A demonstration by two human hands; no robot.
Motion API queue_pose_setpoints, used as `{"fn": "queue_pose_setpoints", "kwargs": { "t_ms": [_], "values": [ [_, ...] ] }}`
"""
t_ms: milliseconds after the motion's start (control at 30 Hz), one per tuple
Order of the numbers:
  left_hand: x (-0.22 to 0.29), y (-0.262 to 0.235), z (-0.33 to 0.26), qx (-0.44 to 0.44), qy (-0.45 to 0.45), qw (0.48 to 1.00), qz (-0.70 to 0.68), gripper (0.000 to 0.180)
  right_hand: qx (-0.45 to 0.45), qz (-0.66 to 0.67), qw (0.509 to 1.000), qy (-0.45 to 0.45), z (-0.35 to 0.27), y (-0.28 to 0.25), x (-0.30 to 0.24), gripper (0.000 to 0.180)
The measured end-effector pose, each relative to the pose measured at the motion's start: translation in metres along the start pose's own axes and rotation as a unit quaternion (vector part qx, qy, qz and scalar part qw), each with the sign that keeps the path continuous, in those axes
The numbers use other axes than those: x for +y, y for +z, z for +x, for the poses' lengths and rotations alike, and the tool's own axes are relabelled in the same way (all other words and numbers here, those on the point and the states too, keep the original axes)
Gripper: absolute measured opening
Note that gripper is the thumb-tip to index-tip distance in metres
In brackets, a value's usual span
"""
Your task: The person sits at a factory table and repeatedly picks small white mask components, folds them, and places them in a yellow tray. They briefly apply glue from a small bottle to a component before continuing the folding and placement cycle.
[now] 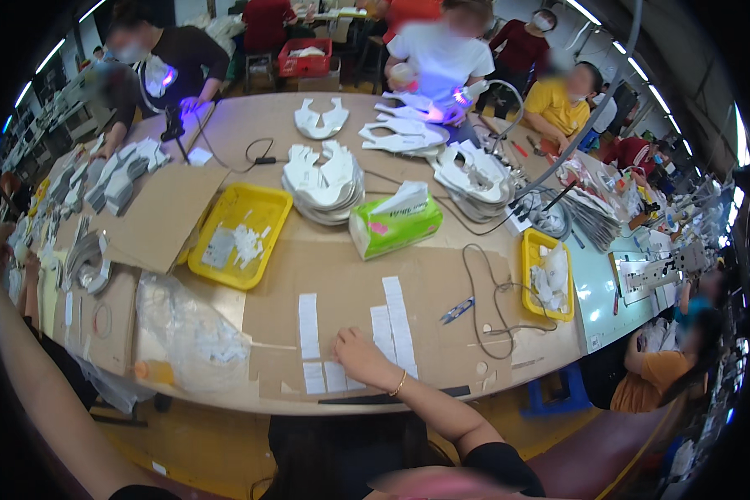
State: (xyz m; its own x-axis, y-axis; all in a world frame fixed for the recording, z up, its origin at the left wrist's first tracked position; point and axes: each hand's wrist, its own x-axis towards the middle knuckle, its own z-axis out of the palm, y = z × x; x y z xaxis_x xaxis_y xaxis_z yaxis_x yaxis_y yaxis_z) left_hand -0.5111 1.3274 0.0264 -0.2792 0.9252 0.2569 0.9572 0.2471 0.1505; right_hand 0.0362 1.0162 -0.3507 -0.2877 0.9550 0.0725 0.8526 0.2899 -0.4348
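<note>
My right hand (362,358) rests low over the cardboard sheet (450,350), its fingers curled and close together. What lies under the fingertips, if anything, is hidden. White label strips lie around it: one long strip (308,325) to its left, a tall strip (398,321) and a shorter strip (382,333) to its right. Short white pieces (314,377) lie in a row just below the hand. My left arm reaches up along the left rim, and my left hand (2,242) is dark and distorted at the picture's edge; its fingers cannot be made out.
Yellow trays (196,260) (568,310) stand left and right. Thread snips (458,310) and a cable (496,312) lie right of the strips. Beyond are a green tissue pack (396,229), stacked white pieces (321,192), and co-workers with lamps. A plastic bag (175,325) lies left.
</note>
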Motion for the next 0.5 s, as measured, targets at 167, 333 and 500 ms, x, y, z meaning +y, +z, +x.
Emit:
{"fn": "queue_pose_setpoints", "kwargs": {
  "t_ms": [167,333,500],
  "values": [
    [0.019,-0.018,-0.033,-0.001,0.005,1.000,-0.003,0.071,0.007,0.159,0.984,0.076,0.003,-0.017,-0.002,0.010],
    [0.064,0.024,-0.138,-0.055,0.139,0.972,-0.181,0.067,0.083,0.227,0.969,0.059,-0.001,-0.041,-0.015,0.013],
    [0.100,0.090,-0.318,-0.370,0.339,0.836,-0.222,0.052,0.048,0.322,0.939,0.112,-0.019,-0.056,-0.035,0.017]
  ]
}}
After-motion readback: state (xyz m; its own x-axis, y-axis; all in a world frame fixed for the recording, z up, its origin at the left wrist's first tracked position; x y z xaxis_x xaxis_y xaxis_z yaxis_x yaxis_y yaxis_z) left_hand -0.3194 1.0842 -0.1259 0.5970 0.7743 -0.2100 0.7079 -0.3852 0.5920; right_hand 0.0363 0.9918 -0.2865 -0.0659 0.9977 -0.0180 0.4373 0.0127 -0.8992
